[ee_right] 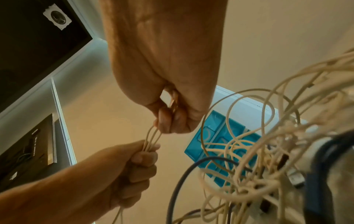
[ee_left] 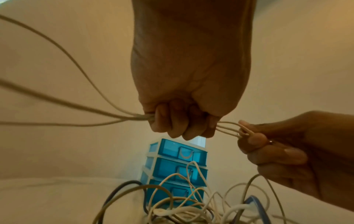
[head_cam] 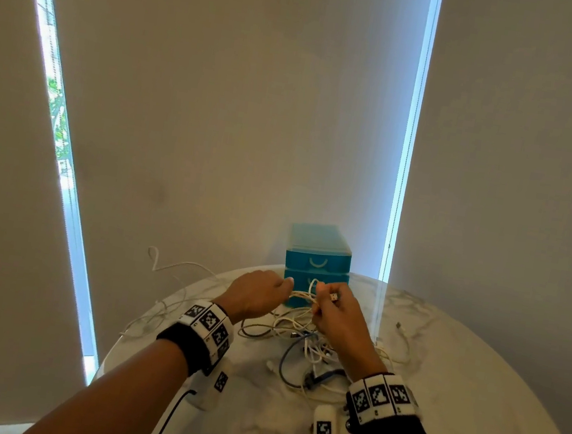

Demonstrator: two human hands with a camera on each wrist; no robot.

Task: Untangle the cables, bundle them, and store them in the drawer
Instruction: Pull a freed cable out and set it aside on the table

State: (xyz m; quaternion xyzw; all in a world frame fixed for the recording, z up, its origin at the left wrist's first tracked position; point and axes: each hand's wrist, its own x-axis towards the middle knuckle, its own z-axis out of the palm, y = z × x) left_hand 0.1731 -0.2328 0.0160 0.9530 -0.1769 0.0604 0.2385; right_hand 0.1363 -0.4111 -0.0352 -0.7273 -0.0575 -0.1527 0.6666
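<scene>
Both hands (head_cam: 258, 295) grip white cables (head_cam: 303, 295); drawers (head_cam: 317, 262) seemingly closed.

Both arms reach forward, the left hand (head_cam: 258, 295) and right hand (head_cam: 335, 314) close together, raised, each fist closed around white cable strands (head_cam: 303, 295).

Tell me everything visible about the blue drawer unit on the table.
The blue drawer unit is a small, upright box of translucent teal plastic with a paler frame. It holds three stacked drawers, each with a curved front handle; all look shut. It stands at the far edge of the round marble table, against the blind. The tangled cables lie in front of it, and cable loops cross its lower drawers. Neither hand touches it.
</scene>
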